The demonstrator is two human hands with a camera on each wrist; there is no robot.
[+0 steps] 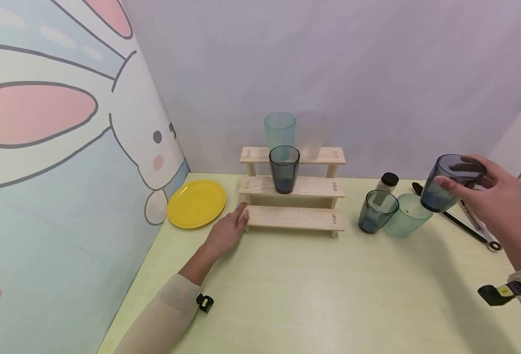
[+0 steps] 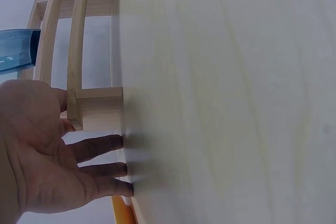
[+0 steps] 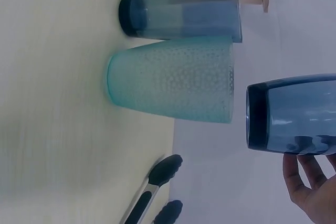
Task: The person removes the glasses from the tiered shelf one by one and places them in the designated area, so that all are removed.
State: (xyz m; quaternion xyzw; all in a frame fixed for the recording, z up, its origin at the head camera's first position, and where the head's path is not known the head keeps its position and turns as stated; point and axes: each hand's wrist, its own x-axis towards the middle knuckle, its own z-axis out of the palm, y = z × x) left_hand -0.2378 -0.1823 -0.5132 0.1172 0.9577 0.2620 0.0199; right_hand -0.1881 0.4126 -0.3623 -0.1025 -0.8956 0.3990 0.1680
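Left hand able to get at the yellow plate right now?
Likely yes: the left hand, touching the wooden rack, is close to the yellow plate, with nothing visible between them.

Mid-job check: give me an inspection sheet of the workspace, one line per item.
Surface: pale table, faintly streaked.
Job's things: stepped wooden rack carries a dark cup midway, with a teal cup and frosted cup on top; second dark cup and second teal cup stand right of it.
Clutter: yellow plate, black-capped jar, tongs.
Hands: left hand touches the rack's lower left end; right hand holds a third dark cup above the table.
Cables: nothing seen.
Surroundings: lilac back wall; cartoon rabbit at left.
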